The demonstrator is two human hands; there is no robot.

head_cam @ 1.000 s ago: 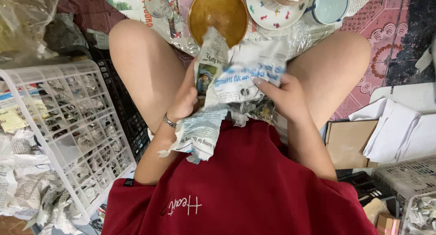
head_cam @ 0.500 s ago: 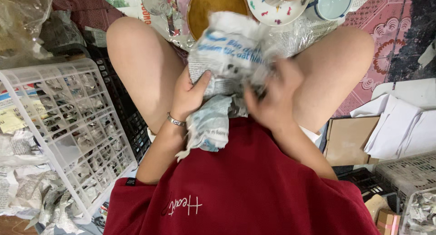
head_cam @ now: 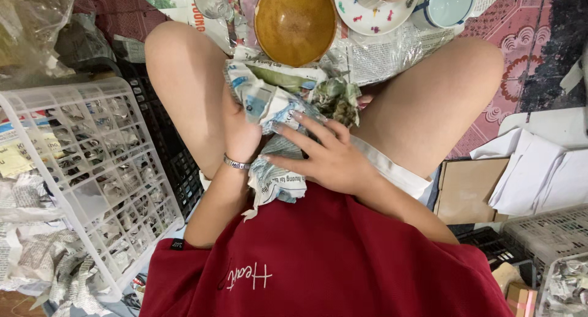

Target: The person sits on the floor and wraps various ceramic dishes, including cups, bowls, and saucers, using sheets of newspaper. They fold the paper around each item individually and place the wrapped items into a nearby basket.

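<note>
Bundle (head_cam: 278, 109) of newspaper held in lap: left hand (head_cam: 242, 136) cups its side, right hand (head_cam: 327, 158) fingers (head_cam: 306, 122) spread flat, pressing paper down.

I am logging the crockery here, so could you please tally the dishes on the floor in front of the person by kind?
Brown bowl: 1
White saucer with coloured specks: 1
Pale blue cup: 1
Clear glass: 1
Total: 4
</note>
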